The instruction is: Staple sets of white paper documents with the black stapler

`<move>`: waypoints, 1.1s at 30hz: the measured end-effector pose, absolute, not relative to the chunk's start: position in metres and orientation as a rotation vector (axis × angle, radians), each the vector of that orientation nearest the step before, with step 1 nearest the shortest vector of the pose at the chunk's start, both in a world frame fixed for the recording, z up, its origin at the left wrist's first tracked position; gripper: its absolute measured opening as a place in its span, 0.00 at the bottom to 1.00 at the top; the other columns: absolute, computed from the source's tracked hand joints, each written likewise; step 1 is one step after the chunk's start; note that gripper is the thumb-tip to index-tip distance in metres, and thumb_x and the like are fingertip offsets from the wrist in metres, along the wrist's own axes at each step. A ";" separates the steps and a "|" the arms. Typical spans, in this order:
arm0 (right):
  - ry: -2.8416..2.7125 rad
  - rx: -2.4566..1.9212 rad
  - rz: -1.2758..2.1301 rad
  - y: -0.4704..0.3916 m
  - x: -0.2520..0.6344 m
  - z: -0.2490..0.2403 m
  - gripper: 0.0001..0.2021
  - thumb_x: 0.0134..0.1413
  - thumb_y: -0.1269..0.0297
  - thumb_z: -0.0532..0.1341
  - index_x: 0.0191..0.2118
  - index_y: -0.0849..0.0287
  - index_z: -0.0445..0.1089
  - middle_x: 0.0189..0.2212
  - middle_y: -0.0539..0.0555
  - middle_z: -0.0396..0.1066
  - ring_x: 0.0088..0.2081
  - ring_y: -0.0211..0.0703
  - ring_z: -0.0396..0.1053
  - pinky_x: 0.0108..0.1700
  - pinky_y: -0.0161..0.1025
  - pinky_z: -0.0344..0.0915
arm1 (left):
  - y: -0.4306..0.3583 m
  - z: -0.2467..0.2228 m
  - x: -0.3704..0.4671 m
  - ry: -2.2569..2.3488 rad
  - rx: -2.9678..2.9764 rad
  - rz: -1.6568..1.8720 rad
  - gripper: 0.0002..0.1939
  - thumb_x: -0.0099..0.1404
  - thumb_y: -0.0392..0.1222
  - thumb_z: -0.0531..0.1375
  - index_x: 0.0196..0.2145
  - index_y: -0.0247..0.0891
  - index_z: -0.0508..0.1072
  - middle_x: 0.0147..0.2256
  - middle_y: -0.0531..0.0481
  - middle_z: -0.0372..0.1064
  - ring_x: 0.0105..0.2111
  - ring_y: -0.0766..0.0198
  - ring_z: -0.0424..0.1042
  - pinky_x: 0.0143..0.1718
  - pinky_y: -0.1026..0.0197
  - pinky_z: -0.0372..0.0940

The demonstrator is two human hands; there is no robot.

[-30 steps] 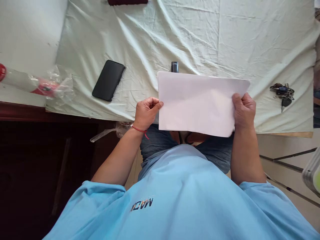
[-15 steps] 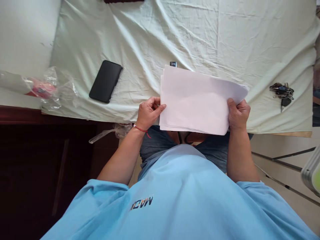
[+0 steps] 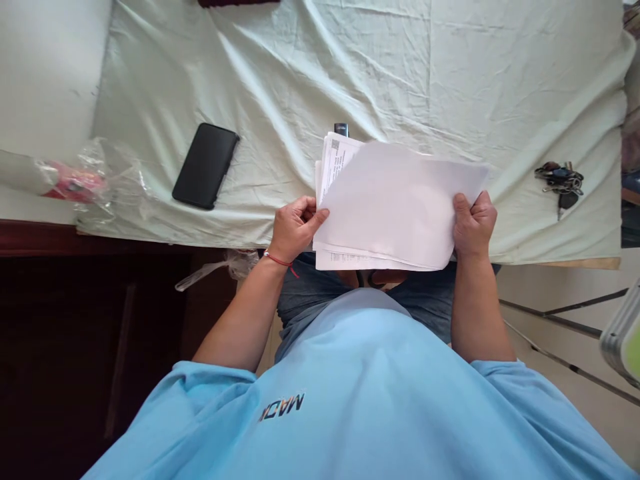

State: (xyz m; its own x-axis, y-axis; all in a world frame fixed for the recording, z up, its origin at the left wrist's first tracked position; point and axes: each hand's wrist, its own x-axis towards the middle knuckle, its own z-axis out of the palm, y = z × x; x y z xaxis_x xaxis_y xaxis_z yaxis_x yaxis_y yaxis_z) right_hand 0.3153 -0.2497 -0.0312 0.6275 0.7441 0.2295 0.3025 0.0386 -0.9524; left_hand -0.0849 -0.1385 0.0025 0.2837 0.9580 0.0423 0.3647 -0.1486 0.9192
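Observation:
A stack of white paper sheets [image 3: 395,207] is held up over the table's front edge and my lap. The top sheet is blank and lies askew, so printed text and a small square code show on a sheet below at the upper left. My left hand [image 3: 296,227], with a red string at the wrist, pinches the stack's left edge between thumb and fingers. On the right side my right hand [image 3: 474,223] grips the sheets, thumb on top and fingers behind. A small dark object [image 3: 341,129] pokes out past the stack's far edge.
A black phone [image 3: 206,166] lies on the pale green cloth [image 3: 280,87] to the left. Clear plastic wrap with something red [image 3: 75,182] is at the far left. A bunch of keys [image 3: 563,181] rests at the right. A metal frame [image 3: 560,319] stands at the lower right.
The top sheet has shifted and tilted, uncovering printed text at the stack's upper left and along its lower edge. Both hands keep their hold. The whole view has moved slightly.

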 end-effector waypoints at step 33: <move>-0.837 -1.538 0.427 -0.249 0.309 -0.022 0.32 0.65 0.24 0.76 0.50 0.51 0.85 0.47 0.57 0.88 0.52 0.55 0.86 0.63 0.59 0.86 | -0.136 0.006 -0.086 1.224 1.725 0.901 0.37 0.74 0.70 0.70 0.22 0.43 0.60 0.23 0.58 0.48 0.26 0.68 0.49 0.32 0.55 0.49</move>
State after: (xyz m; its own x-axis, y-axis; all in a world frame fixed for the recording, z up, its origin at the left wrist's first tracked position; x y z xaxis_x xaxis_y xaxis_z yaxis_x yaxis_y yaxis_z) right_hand 0.3094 -0.2491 -0.0223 0.6655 0.7182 0.2033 0.2566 0.0357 -0.9659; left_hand -0.0859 -0.1364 0.0062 0.2722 0.9578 0.0924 0.3726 -0.1934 0.9076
